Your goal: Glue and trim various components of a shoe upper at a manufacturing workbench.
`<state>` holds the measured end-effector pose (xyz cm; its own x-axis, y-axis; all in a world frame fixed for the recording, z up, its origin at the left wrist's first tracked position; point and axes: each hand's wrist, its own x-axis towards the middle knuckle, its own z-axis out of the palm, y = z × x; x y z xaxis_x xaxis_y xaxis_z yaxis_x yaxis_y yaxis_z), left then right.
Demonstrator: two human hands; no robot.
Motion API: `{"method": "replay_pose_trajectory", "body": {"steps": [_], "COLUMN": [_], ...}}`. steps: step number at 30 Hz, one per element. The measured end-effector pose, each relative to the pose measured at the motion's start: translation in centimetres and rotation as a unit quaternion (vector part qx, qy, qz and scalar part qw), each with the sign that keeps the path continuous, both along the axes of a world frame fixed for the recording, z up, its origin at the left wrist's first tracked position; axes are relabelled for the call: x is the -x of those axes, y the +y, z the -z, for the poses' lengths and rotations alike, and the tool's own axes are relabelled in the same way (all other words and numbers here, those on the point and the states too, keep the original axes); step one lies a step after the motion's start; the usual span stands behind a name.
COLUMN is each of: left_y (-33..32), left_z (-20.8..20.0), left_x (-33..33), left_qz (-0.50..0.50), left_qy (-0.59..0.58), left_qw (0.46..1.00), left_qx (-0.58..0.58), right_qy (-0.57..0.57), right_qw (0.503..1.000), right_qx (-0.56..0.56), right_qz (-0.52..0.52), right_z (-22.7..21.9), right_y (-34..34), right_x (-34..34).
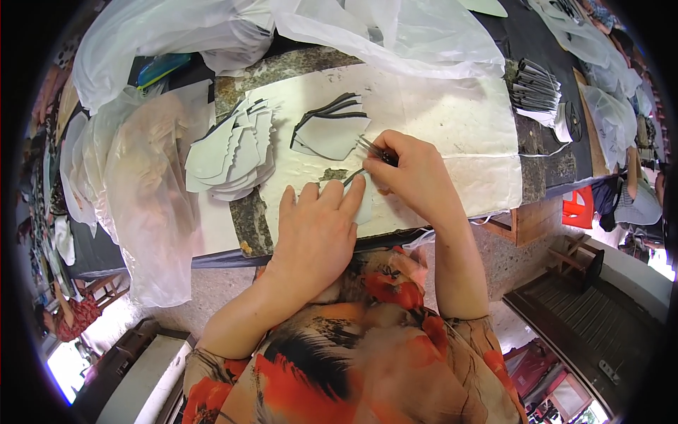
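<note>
My left hand (316, 222) lies with its fingers spread, pressing a white cut piece (364, 201) with a black edging strip onto the pale work sheet. My right hand (417, 169) is closed around small dark-handled scissors (371, 148), their thin metal tips pointing up and left. The thumb and fingers of that hand are just beyond the piece's edge. Beyond my hands sits a small stack of white pieces with black edging (332, 131). To its left is a larger fanned pile of white pieces (236, 155) with notched edges.
Translucent plastic bags (152, 184) cover the left and far sides. A bundle of dark-edged pieces (535, 92) lies at the right, beside a dark round reel (573, 121) and white cord. A wooden stool (533, 222) and a red stool (578, 207) stand beyond the table's right front edge.
</note>
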<state>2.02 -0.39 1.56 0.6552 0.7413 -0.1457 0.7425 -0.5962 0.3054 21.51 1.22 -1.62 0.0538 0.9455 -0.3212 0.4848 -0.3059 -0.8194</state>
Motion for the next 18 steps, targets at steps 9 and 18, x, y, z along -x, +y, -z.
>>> {"method": "replay_pose_trajectory", "body": {"steps": [9,18], "left_y": [0.1,-0.9], "left_z": [0.0,1.6], "left_x": [0.0,1.8], "left_qz": [0.0,-0.076], "left_qy": [0.002,-0.125], "left_qw": [1.0,0.989], "left_qx": [0.011,0.018], "right_qy": [-0.188,-0.14], "right_qw": [0.982,0.985], "right_qx": [-0.012,-0.104], "right_qz": [-0.031,0.012], "right_z": [-1.0,-0.3], "right_y": [-0.6,-2.2], "right_x": [0.8,0.2]}}
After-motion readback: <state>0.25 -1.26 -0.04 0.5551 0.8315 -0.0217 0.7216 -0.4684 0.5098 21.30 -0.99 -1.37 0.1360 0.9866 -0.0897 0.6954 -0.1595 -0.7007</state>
